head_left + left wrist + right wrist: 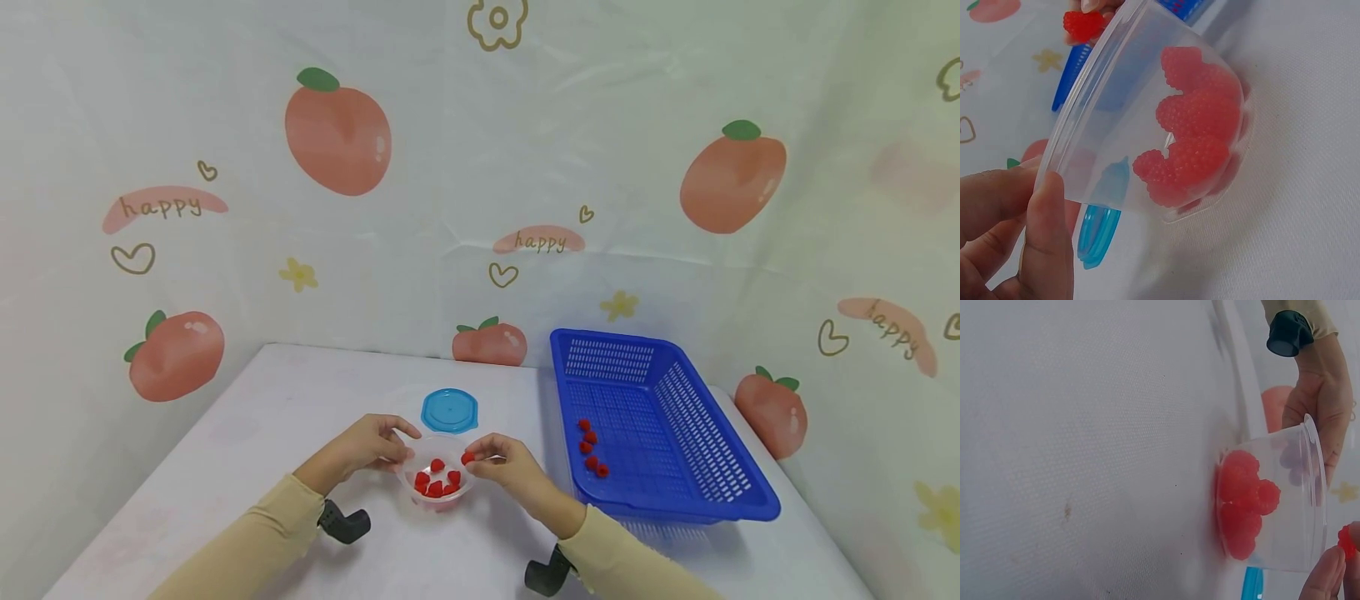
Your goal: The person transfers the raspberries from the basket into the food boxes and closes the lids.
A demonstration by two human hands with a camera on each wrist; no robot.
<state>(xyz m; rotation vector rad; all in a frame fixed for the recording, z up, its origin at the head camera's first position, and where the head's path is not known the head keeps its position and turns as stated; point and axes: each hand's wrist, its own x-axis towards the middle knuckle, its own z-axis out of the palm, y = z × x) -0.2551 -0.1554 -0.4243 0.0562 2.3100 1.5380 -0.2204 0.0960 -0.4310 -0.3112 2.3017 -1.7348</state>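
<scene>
A clear plastic container [450,448] stands on the white table with several red raspberries [1200,115] gathered at its bottom. My left hand [367,443] pinches its rim at the left side, the thumb outermost in the left wrist view. Between thumb and fingertips, my right hand [512,467] holds one raspberry [468,458] at the container's right rim. In the right wrist view that raspberry [1346,542] appears just beyond the rim, outside the container's wall [1291,544].
A blue lid [450,411] lies on the table behind the container. To the right stands a large blue slotted basket [660,442], with several raspberries [591,437] along its left side. A white printed sheet [420,250] hangs behind the table.
</scene>
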